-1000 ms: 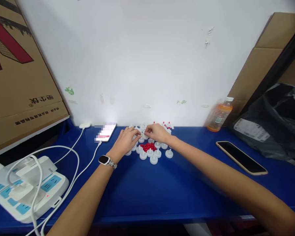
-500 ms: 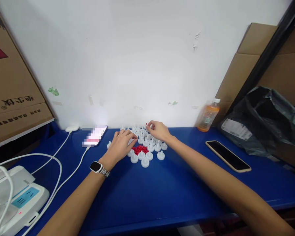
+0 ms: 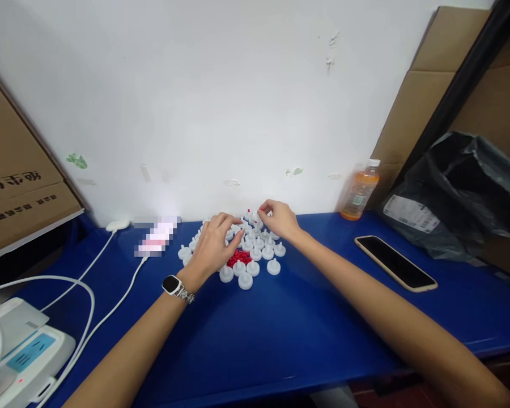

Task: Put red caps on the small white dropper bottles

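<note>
Head view: the work sits in the middle of the frame, against the white wall (image 3: 221, 102). A cluster of small white caps (image 3: 255, 255) stands on the blue table (image 3: 280, 334), each with a stub pointing up, around a little heap of red pieces (image 3: 238, 258).

The left hand (image 3: 215, 245) lies palm down over the left part of the cluster, fingers curled loosely and spread onto the caps; whether it pinches one is hidden under the hand. The right hand (image 3: 278, 218) is at the upper right edge of the cluster, thumb and forefinger closed to a pinch at a cap, with a speck of red just beside the fingertips; too small to tell whether the red piece is held.

To do this well, I judge the left hand should steady one cap flat while the right keeps a light fingertip pinch and comes straight down on the stub, so neighbouring caps are not knocked over.

The red heap lies just below and between both hands, touching the nearest caps, close under the left fingertips.
</note>
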Available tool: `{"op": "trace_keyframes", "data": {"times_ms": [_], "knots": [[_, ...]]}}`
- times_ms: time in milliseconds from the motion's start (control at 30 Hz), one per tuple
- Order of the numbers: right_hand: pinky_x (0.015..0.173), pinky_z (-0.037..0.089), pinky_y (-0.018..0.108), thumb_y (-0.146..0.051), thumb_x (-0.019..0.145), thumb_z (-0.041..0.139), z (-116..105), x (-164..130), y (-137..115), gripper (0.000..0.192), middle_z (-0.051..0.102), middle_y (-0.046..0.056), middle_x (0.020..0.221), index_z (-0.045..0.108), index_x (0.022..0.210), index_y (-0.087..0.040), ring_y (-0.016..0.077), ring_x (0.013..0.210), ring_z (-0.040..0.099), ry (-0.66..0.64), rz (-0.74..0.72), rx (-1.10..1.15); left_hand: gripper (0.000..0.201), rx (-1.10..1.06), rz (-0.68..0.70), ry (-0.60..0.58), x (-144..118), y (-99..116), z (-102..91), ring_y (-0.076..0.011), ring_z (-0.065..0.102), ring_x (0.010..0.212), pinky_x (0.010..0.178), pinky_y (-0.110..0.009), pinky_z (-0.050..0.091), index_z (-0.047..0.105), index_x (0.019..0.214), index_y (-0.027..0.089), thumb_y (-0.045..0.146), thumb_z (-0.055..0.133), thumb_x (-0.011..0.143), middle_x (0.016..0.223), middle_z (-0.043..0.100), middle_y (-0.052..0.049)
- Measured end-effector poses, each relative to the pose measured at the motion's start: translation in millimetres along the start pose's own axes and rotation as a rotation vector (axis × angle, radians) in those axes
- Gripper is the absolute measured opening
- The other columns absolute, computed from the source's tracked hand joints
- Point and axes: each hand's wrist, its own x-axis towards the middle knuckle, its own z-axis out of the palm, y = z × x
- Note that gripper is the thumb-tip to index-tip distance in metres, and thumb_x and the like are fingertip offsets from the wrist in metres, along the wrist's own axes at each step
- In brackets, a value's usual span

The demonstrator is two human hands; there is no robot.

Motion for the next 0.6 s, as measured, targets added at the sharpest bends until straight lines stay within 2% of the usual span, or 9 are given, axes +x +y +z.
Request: {"op": "trace_keyframes", "data": {"times_ms": [100,167,267,400,600], "knots": [[0.072,0.047,0.028,-0.041,0.087,0.058,0,-35,-22,0.023,0.07,0.005,0.082,0.062,0.086,-0.018,0.0169,0.077,0.063,-0.132,-0.092,0.54,0.036,-0.059,-0.002,0.044,-8,5,-2.9,-0.0246,0.057,0.106,0.094,-0.04,0.043,0.052,0.126,0.022,0.041,0.053,0.096,0.121,0.06,-0.008],[0.068,0.045,0.027,-0.048,0.086,0.058,3,-56,-35,0.029,0.066,0.002,0.077,0.057,0.084,-0.019,0.0155,0.072,0.06,-0.196,-0.099,0.721,0.033,-0.122,0.016,-0.01,-12,6,-5.1,-0.0244,0.059,0.103,0.091,-0.04,0.045,0.053,0.122,0.022,0.042,0.053,0.096,0.115,0.063,-0.008],[0.063,0.039,0.025,-0.049,0.091,0.052,6,-75,-46,0.03,0.057,-0.002,0.07,0.051,0.08,-0.021,0.0133,0.066,0.052,-0.144,-0.15,0.617,0.025,-0.216,0.06,-0.105,-16,4,-11.0,-0.0229,0.06,0.096,0.084,-0.037,0.048,0.056,0.114,0.022,0.04,0.048,0.099,0.105,0.064,-0.007],[0.059,0.032,0.026,-0.044,0.099,0.038,8,-80,-49,0.031,0.043,-0.004,0.064,0.043,0.077,-0.022,0.0125,0.06,0.04,-0.072,-0.251,0.392,0.026,-0.154,0.16,-0.091,-16,4,-23.4,-0.0243,0.055,0.105,0.094,-0.041,0.046,0.055,0.12,0.022,0.036,0.048,0.099,0.112,0.063,-0.008],[0.055,0.032,0.026,-0.055,0.096,0.035,20,-74,-54,0.043,0.036,-0.003,0.062,0.038,0.069,-0.022,0.013,0.058,0.037,-0.133,-0.134,0.635,0.035,-0.073,0.222,-0.117,-12,7,-32.7,-0.0246,0.053,0.107,0.094,-0.042,0.047,0.053,0.131,0.023,0.038,0.047,0.1,0.114,0.062,-0.01]]}}
